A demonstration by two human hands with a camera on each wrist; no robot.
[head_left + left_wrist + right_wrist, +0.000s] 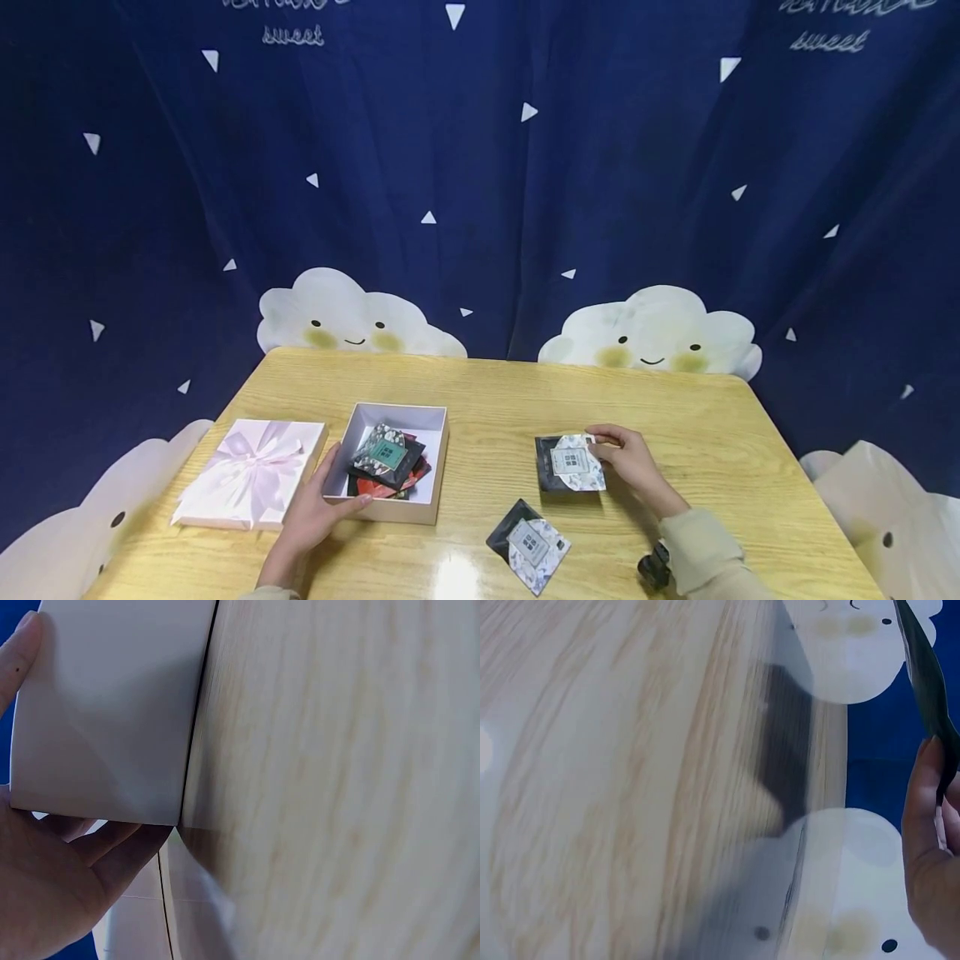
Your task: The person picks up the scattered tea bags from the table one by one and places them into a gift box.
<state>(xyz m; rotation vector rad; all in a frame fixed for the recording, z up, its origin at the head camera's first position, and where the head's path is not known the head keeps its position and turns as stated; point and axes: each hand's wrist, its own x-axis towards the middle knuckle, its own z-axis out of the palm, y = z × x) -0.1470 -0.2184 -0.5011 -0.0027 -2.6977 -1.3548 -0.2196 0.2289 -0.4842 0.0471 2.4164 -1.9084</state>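
Note:
My left hand (309, 510) grips the near left corner of an open white box (397, 511), thumb on the front wall and fingers along the left side; the left wrist view shows the box wall (112, 712) between them. Inside the box lie a black sachet with a green label (387, 453) and red packets (372, 487) beneath it. On the right, my right hand (633, 467) pinches the right edge of a black-and-white floral sachet (572, 461), held above the table. In the right wrist view this sachet (928, 675) appears edge-on. A similar sachet (528, 546) lies flat nearer the front.
A white lid with a pink ribbon bow (255, 467) lies left of the box. The wooden table (487, 392) carries everything, and a dark blue curtain (480, 167) with clouds and triangles hangs behind it. A small black object (655, 568) is by the right sleeve.

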